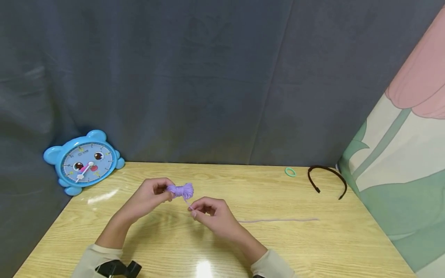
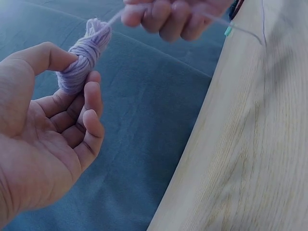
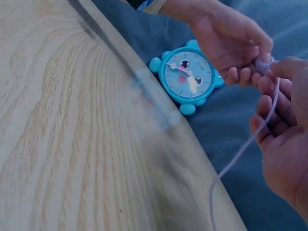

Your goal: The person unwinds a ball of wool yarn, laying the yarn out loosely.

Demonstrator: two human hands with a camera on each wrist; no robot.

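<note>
A small bundle of purple yarn [image 1: 182,190], wound tight round its middle, is held above the table by my left hand [image 1: 149,199]. In the left wrist view the thumb and fingers pinch one end of the yarn bundle [image 2: 85,60]. My right hand [image 1: 217,216] pinches the strand that leaves the bundle, a little to its right and below. Past the right hand, the loose yarn tail [image 1: 278,220] lies across the table to the right. The right wrist view shows this strand [image 3: 245,144] hanging down from the right hand's [image 3: 288,130] fingertips.
A blue bear-shaped clock [image 1: 88,164] leans at the table's back left corner. Towards the back right lie a green hair tie [image 1: 290,172] and a dark headband [image 1: 328,168]. A dark curtain [image 1: 208,85] hangs behind the wooden table [image 1: 347,247], and a flowered cloth [image 1: 399,166] stands at the right.
</note>
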